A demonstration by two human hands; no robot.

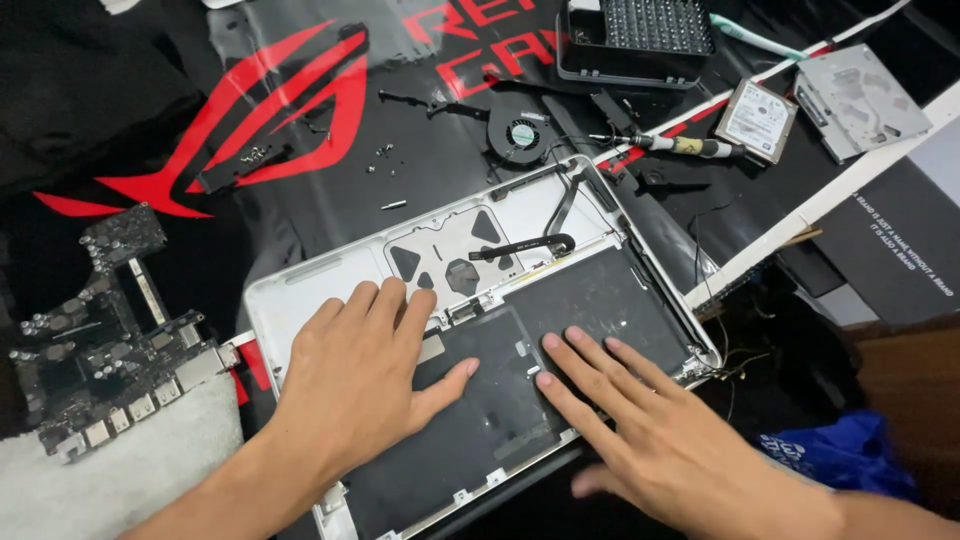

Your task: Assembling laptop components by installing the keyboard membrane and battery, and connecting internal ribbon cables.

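Head view: both hands lie flat and spread, holding nothing, on the gutted silver laptop shell (pixel 300 290) in the middle of the desk (pixel 250 215). Left hand (pixel 355 385) covers the near-left corner, right hand (pixel 655 440) presses the black inner panel (pixel 590 300). Looks like mid-teardown, steadying the case. The logic board (pixel 95 340) sits out at left, fan (pixel 518 133) and screwdriver (pixel 680 146) beyond; any next lift calls for care around the ribbon cable (pixel 525 245)

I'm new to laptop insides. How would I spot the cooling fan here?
Start at the open silver laptop shell under both hands. Just beyond its far edge, on the black and red mat, lies the cooling fan: the only round black part, with a pale centre hub.
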